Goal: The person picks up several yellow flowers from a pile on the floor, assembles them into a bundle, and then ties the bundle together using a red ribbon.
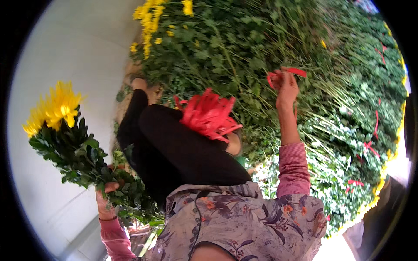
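Note:
My left hand (pixel 109 192), low at the left, grips the leafy stems of a bunch of yellow chrysanthemums (pixel 60 109). The blooms point up and outward, away from my body, and dark green leaves hide part of the fingers. Out over the heap of cut stems, my right hand (pixel 284 83) pinches a red ribbon strip (pixel 295 71) between thumb and fingers. One end of the strip sticks out to the right and another part curls at the left. A bundle of red strips (pixel 210 115) lies by my bent knee.
Cut chrysanthemum stems (pixel 248 49) lie in a broad heap ahead and to the right. More yellow blooms (pixel 148 19) show at the top. Red-tied bunches (pixel 370 148) lie toward the right edge. A pale wall (pixel 85 58) stands close on the left.

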Demonstrator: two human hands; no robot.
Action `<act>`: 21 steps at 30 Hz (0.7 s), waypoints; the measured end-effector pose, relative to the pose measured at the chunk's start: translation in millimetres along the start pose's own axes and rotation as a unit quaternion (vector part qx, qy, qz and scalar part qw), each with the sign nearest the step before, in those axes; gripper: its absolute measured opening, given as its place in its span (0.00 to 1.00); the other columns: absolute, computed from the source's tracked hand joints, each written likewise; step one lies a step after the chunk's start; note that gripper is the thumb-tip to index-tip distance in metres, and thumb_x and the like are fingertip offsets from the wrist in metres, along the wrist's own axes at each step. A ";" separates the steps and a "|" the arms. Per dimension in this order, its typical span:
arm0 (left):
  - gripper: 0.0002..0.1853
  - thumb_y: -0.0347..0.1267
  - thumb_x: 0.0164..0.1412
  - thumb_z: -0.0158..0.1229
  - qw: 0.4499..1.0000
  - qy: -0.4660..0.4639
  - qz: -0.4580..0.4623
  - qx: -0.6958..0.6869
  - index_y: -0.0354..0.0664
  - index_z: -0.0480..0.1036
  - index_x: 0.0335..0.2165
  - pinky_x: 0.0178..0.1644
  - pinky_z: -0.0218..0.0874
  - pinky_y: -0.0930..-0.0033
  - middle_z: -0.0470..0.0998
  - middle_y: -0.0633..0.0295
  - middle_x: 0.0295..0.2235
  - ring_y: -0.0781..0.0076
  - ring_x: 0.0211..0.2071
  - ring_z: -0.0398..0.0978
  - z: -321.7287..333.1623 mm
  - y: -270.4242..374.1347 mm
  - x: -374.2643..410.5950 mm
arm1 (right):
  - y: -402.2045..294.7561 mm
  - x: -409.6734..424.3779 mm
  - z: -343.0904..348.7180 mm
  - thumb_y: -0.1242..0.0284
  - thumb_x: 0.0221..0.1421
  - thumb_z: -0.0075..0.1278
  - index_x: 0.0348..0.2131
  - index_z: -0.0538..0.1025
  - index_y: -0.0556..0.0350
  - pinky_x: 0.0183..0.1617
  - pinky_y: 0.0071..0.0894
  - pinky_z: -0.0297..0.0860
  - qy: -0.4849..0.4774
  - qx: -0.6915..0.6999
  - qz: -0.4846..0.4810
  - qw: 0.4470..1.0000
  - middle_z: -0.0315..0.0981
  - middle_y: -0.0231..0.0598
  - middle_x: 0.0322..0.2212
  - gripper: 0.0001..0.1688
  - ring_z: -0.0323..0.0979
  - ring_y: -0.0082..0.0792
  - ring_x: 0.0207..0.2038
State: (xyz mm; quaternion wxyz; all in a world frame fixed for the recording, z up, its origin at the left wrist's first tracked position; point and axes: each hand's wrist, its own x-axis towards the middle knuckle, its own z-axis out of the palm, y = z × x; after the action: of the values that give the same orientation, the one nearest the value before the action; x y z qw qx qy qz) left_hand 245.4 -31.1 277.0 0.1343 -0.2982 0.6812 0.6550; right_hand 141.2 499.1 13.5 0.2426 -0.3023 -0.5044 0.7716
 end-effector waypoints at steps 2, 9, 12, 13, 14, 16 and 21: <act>0.35 0.22 0.32 0.59 0.999 -0.043 -0.009 -0.001 0.33 0.69 0.48 0.38 0.68 0.70 0.77 0.56 0.32 0.67 0.31 0.75 -11.3 20.2 -9.5 | -5.1 -10.4 34.4 0.68 0.62 0.47 0.41 0.75 0.58 0.30 0.27 0.69 -0.157 -0.121 0.005 0.980 0.77 0.36 0.29 0.13 0.74 0.26 0.29; 0.45 0.31 0.29 0.63 0.997 -0.015 0.062 0.050 0.29 0.65 0.54 0.41 0.65 0.72 0.77 0.58 0.37 0.72 0.33 0.73 -45.7 23.3 -73.5 | -61.3 -105.0 162.1 0.63 0.62 0.48 0.34 0.70 0.52 0.33 0.23 0.63 -0.379 0.254 0.140 0.879 0.67 0.29 0.29 0.12 0.64 0.21 0.29; 0.39 0.32 0.34 0.64 0.982 -0.074 0.140 0.101 0.31 0.68 0.51 0.42 0.66 0.69 0.78 0.57 0.37 0.69 0.34 0.74 -40.8 23.6 -81.8 | -48.6 -200.1 208.5 0.63 0.63 0.46 0.35 0.71 0.55 0.39 0.29 0.69 -0.526 0.323 0.262 0.742 0.72 0.36 0.32 0.13 0.71 0.31 0.34; 0.37 0.33 0.36 0.64 0.972 -0.111 0.172 0.114 0.32 0.69 0.50 0.42 0.66 0.69 0.78 0.56 0.36 0.67 0.34 0.75 -42.4 19.7 -73.2 | -44.6 -230.9 220.7 0.62 0.64 0.45 0.35 0.70 0.55 0.40 0.30 0.69 -0.563 0.325 0.300 0.698 0.72 0.37 0.32 0.14 0.71 0.32 0.35; 0.35 0.33 0.37 0.65 0.959 -0.149 0.206 0.127 0.33 0.70 0.49 0.43 0.67 0.68 0.78 0.56 0.36 0.66 0.35 0.75 -48.5 18.0 -68.2 | -40.6 -264.4 232.7 0.62 0.64 0.45 0.34 0.70 0.55 0.41 0.31 0.69 -0.592 0.322 0.328 0.662 0.72 0.37 0.32 0.15 0.71 0.32 0.36; 0.31 0.34 0.41 0.66 0.913 -0.245 0.294 0.139 0.34 0.72 0.47 0.44 0.67 0.66 0.79 0.55 0.36 0.64 0.36 0.76 -61.8 6.9 -52.7 | -35.6 -315.4 243.1 0.61 0.64 0.45 0.34 0.69 0.56 0.41 0.31 0.68 -0.622 0.291 0.345 0.640 0.71 0.37 0.33 0.16 0.72 0.32 0.36; 0.22 0.37 0.49 0.68 0.808 -0.396 0.425 0.100 0.37 0.77 0.42 0.46 0.69 0.62 0.80 0.53 0.36 0.59 0.38 0.78 -77.7 -25.0 -1.0 | -38.9 -355.2 230.3 0.66 0.64 0.44 0.41 0.69 0.62 0.44 0.39 0.69 -0.666 0.213 0.281 0.657 0.67 0.38 0.36 0.16 0.68 0.35 0.42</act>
State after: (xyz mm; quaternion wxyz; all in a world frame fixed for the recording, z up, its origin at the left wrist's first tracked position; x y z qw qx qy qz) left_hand 276.9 -105.6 265.4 0.1303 0.3214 0.6894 0.6360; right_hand 228.5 126.9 199.2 -0.3288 0.2252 -0.2443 0.8840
